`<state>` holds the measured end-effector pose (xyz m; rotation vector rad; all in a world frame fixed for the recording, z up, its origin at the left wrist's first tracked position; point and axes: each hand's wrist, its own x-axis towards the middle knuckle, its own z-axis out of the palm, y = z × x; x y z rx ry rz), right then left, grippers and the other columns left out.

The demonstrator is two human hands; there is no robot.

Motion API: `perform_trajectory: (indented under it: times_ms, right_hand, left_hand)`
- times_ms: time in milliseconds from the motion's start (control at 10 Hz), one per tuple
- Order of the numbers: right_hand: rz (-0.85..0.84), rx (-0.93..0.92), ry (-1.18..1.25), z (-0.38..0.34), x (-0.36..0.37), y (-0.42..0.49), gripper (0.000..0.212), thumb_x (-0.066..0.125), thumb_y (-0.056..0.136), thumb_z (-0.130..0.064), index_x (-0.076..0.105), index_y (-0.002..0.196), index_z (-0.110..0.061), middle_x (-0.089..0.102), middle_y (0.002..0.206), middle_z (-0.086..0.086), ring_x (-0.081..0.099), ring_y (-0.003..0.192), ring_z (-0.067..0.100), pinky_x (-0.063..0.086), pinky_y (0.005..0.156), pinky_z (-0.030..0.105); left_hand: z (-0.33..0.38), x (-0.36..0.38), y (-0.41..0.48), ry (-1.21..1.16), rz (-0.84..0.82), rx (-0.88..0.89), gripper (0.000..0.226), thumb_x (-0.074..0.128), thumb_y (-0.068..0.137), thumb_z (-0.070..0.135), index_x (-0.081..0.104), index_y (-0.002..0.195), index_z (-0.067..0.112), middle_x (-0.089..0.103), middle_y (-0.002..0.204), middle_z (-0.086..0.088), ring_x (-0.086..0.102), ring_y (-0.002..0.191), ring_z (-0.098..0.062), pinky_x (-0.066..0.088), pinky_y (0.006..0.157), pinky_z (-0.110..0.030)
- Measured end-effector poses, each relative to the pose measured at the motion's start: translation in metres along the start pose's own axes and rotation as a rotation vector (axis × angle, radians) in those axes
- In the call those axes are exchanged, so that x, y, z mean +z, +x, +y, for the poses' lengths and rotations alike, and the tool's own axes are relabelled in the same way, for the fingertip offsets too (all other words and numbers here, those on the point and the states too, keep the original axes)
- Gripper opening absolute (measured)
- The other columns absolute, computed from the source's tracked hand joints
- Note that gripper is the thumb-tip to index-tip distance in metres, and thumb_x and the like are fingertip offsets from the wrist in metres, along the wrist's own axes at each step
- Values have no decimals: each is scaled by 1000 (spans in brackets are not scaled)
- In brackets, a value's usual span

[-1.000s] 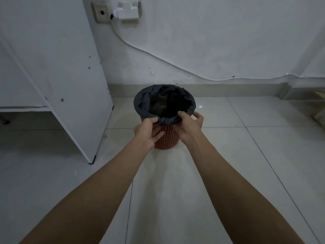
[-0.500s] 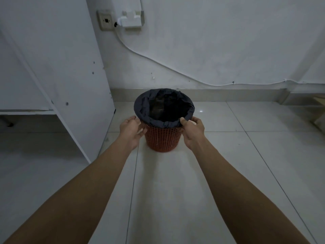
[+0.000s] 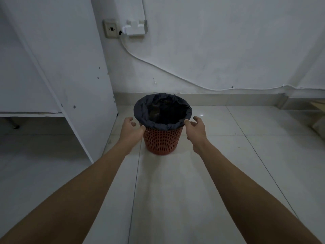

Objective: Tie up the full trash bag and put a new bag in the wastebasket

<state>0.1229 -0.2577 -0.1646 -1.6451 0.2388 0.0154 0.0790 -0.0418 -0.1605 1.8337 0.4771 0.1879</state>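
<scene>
Down on the pale tiled floor [image 3: 175, 191] stands a small round red plastic wastebasket [image 3: 162, 142] with lots of little holes in its side. A dark grey plastic trash bag [image 3: 140, 111] sits inside it, and the top of the bag is folded out over the rim all the way round. Something brownish lies deep in the bag, but it is too dark to tell what it is.

Two bare arms reach out to the wastebasket. The left hand [image 3: 131, 128] is just beside its left side, with the fingers loosely bent and the thumb tip touching the wastebasket right under the bag's folded edge. The right hand [image 3: 196, 128] is just beside its right side, fingers spread, with the thumb at the bag's folded edge. Neither grip is closed round anything.

To the left of the wastebasket is a tall white cabinet [image 3: 61, 59]. Behind the wastebasket is a white wall [image 3: 228, 41]. High up on it, above the wastebasket, are a beige wall socket [image 3: 111, 29] and a white plug box [image 3: 135, 28], and a thin white cord [image 3: 158, 66] runs down and off to the right.
</scene>
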Motion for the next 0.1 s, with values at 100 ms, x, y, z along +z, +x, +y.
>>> perform_trajectory:
  times_ms: [100]
  right_hand:
    - [20, -234, -276, 5, -15, -10, 58, 55, 100, -38, 38, 149, -14, 46, 146, 10, 48, 129, 23, 43, 101, 34]
  left_hand:
    - [-8, -23, -8, 352, -2, 282, 68, 67, 90, 27, 34, 148, 14, 43, 142, -9, 50, 122, -24, 45, 102, -38]
